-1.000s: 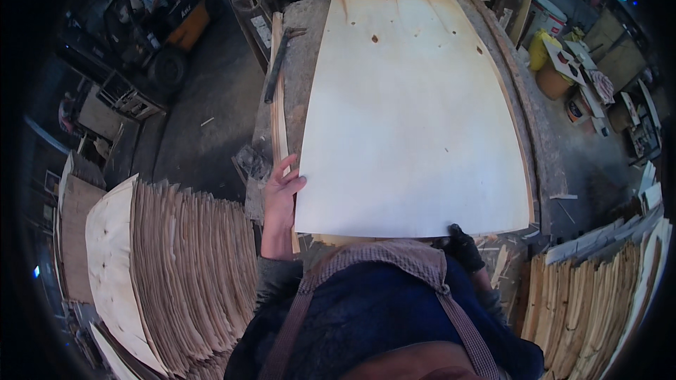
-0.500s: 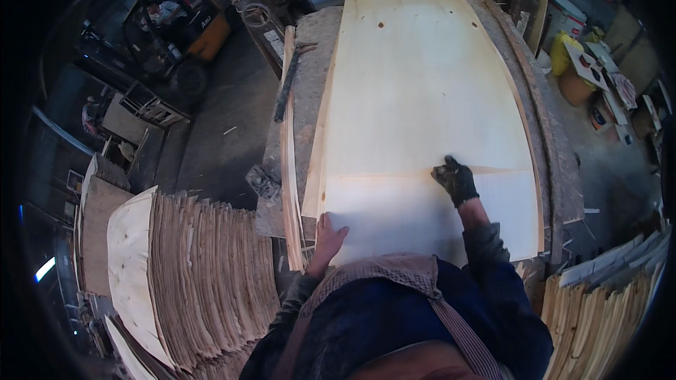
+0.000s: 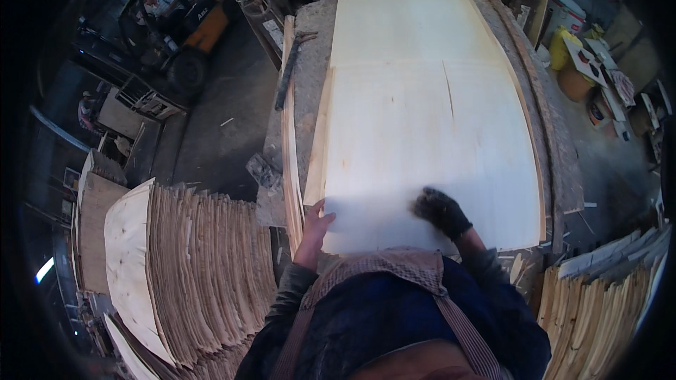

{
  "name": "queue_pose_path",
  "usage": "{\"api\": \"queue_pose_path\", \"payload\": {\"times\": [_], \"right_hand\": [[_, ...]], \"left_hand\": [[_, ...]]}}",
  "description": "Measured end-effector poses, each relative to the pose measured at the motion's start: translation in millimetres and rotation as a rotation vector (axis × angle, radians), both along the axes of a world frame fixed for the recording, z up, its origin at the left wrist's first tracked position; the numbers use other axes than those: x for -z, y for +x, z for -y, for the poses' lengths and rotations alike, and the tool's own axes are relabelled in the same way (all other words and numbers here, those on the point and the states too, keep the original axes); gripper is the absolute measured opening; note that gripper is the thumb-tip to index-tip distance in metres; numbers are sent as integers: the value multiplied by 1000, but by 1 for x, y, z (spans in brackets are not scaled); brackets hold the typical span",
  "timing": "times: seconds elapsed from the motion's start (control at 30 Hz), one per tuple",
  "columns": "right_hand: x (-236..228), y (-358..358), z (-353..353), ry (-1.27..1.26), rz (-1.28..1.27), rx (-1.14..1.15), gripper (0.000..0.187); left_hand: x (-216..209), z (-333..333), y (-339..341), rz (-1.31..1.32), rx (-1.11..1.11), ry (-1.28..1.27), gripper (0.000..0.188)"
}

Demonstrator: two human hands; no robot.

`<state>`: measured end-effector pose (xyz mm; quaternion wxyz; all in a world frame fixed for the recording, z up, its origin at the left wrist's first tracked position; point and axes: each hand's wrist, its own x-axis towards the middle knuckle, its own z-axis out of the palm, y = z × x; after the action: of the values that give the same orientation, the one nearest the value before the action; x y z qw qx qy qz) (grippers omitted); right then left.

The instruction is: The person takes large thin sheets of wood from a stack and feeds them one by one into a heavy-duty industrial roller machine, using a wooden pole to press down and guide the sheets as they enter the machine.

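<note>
left hand [image 3: 315, 229] bare, open, on veneer sheet [image 3: 422, 119] near edge | right hand [image 3: 440, 211] gloved, flat on sheet | veneer stack [image 3: 190, 267] left

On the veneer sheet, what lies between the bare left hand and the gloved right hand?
Only bare pale veneer sheet: in the head view nothing lies between the left hand at its near-left corner and the right hand resting on it.

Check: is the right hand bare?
No, the right hand wears a dark glove and rests flat on the veneer sheet.
</note>
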<state>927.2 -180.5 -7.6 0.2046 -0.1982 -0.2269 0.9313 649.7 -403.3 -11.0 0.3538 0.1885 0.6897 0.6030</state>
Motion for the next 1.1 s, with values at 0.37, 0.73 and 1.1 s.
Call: {"api": "queue_pose_path", "payload": {"times": [0.37, 0.73, 1.1], "right_hand": [[16, 103, 104, 665, 484, -114, 30], [72, 105, 68, 745, 658, 145, 30], [5, -7, -73, 427, 237, 270, 33]], "left_hand": [[-96, 0, 21, 101, 105, 263, 48], [-135, -7, 2, 136, 2, 310, 54], [20, -25, 21, -807, 123, -551, 83]]}}
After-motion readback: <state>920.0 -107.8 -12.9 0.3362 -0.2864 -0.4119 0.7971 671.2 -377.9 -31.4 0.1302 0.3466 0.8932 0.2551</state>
